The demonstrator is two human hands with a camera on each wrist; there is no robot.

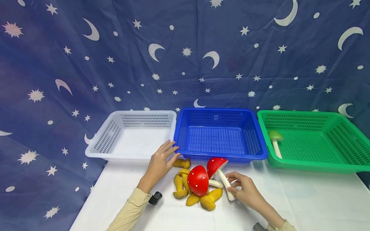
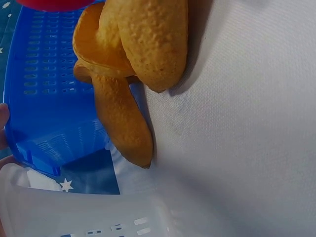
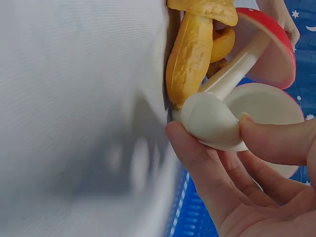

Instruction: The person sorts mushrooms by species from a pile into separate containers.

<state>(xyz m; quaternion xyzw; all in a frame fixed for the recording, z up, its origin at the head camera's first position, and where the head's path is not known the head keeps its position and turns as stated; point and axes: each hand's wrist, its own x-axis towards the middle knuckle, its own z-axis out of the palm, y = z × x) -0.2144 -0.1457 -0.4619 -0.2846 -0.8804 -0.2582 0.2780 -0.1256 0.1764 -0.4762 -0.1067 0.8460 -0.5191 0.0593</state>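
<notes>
My right hand (image 1: 245, 191) pinches the white stem of a red-capped toy mushroom with white dots (image 1: 214, 166), thumb on one side and fingers on the other. In the right wrist view its stem end (image 3: 210, 121) lies between thumb and fingers. Beside it, a second red-capped mushroom (image 1: 198, 180) leans on a pile of several yellow-brown mushrooms (image 1: 208, 202). My left hand (image 1: 160, 162) is spread, with its fingertips right at the near left corner of the blue basket (image 1: 218, 157); nothing is in its grasp. In the left wrist view, yellow-brown mushrooms (image 2: 121, 118) lie close by.
A white basket (image 1: 127, 156) stands left of the blue one. To the right, a green basket (image 1: 318, 166) holds a green-capped mushroom (image 1: 275, 135). The baskets stand along the back of the white-covered table (image 1: 260, 211), before a dark blue curtain (image 1: 185, 67) with moons and stars.
</notes>
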